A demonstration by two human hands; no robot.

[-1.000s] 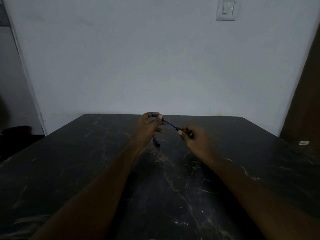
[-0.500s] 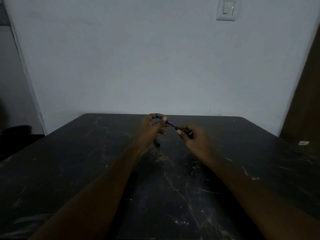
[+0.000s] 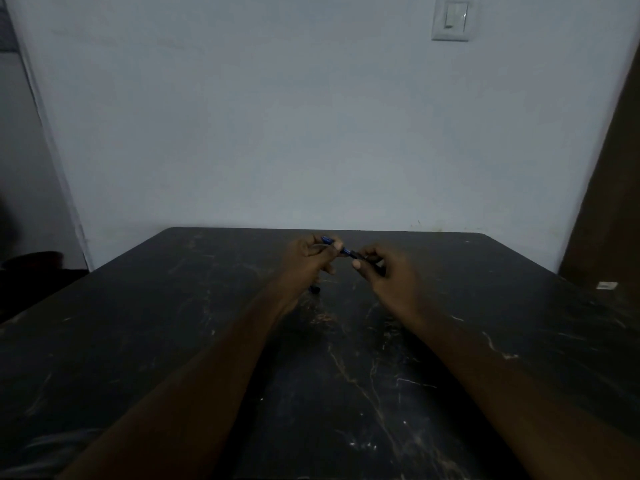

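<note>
Along the near edge of the black stone table (image 3: 346,393) with pale veins and scratches: two bare forearms, entering from the near left and near right corners and converging toward the middle of the far edge. Farther in, past the table's centre and short of the far edge, the left hand (image 3: 303,263), fingers curled, thumb and forefinger pinching the blue end of a slim blue pen-like stick (image 3: 343,251). Just to its right, the right hand (image 3: 388,275), likewise curled, fingertips pinching the stick's other, darker end, with a short black piece showing past the knuckles. Between the two hands, only a brief blue stretch of the stick in plain sight, tilted, higher at the left hand and lower at the right, held in the air above the table and not touching it. Hands close together but apart, thumbs nearly meeting across the stick. Under the left hand, on the table surface, a small dark rounded piece (image 3: 314,289), too dim to identify. By the table's right edge, toward the far right corner, a small white flat object (image 3: 606,285), on the table or just beyond it, impossible to tell. Behind the far edge, a plain pale grey wall (image 3: 311,116), with a white rocker light switch (image 3: 452,17) high toward the right. At far right, a brown wooden panel (image 3: 616,202); at far left, beyond the wall's corner, a dark low shape (image 3: 31,265), too shadowed to make out.
</note>
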